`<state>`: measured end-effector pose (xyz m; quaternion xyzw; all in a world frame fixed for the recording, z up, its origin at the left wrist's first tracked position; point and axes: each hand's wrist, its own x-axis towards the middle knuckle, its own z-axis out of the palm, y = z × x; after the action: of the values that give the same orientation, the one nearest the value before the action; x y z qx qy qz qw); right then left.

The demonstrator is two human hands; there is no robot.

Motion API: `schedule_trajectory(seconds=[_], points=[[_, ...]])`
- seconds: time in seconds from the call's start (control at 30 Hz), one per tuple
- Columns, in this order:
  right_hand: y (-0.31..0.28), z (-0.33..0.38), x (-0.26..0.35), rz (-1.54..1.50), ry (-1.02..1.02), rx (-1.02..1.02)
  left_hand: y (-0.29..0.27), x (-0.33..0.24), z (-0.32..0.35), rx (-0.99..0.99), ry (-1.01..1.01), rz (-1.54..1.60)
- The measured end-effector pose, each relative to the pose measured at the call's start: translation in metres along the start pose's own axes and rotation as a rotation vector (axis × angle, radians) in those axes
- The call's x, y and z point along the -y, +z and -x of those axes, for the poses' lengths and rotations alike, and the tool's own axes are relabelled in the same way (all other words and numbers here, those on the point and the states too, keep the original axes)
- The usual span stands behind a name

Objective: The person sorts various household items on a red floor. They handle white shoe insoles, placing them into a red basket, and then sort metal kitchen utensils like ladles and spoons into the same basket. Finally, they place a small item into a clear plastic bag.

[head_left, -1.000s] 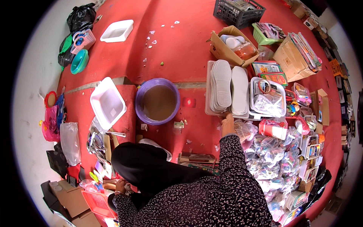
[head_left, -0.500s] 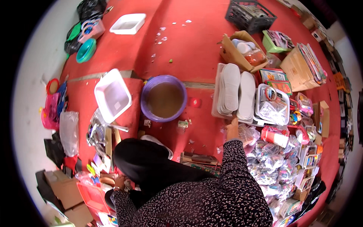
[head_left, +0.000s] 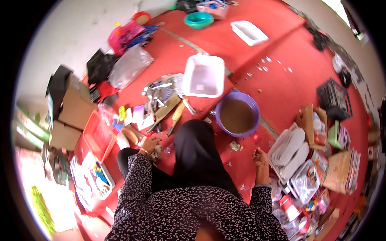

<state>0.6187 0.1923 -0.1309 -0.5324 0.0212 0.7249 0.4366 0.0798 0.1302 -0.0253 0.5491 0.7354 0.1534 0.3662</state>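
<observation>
My left hand (head_left: 150,144) is closed on a crumpled greyish cloth (head_left: 156,153) beside my bent knee. Brown-tan shoes (head_left: 130,135) lie just to its left, and knives with tan handles (head_left: 177,116) lie beyond it. Over the red floor, my right hand (head_left: 261,159) has its fingers loosely curled and apart, with nothing visible in them. Stacked white insole-shaped pieces (head_left: 290,144) in a tray are to its right. Ahead of my knee, a purple basin (head_left: 257,108) holds murky brown water. An upright-walled white tub (head_left: 204,74) stands to the left of the basin.
A red plastic basket (head_left: 105,146) and cardboard boxes (head_left: 78,100) stand at left. Bagged small goods, a cardboard carton (head_left: 307,128) and a black crate (head_left: 334,98) crowd the right. A white tray (head_left: 250,33) and teal bowls (head_left: 198,19) lie far off. The floor has a step.
The view has swung left. My right hand has come away from the front of the tray of white pieces and moved left. My left hand stays by the shoes with the cloth.
</observation>
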Motion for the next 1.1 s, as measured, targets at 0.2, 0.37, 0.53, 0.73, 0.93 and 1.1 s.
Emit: schedule_trajectory(seconds=[0.2,0.37,0.53,0.73,0.93,1.1], points=[[0.221,0.036,0.047,0.231,-0.188,0.618,-0.034,-0.016,0.008,-0.052,-0.230,1.366],[0.412,0.133,-0.051,1.003,-0.287,0.950,-0.059,-0.020,0.009,-0.127,0.168,2.013],[0.465,0.124,-0.160,1.497,-0.975,1.392,-0.071,-0.019,0.013,-0.068,0.429,1.980],[0.477,0.099,-0.187,1.161,-0.507,1.044,-0.072,0.005,0.022,-0.453,0.058,1.777],[0.485,0.086,-0.186,0.976,-0.380,0.876,-0.078,0.017,0.020,-0.463,-0.042,1.757],[0.491,0.095,-0.179,1.213,-0.772,0.655,-0.079,0.011,0.011,-0.280,-0.191,1.867]])
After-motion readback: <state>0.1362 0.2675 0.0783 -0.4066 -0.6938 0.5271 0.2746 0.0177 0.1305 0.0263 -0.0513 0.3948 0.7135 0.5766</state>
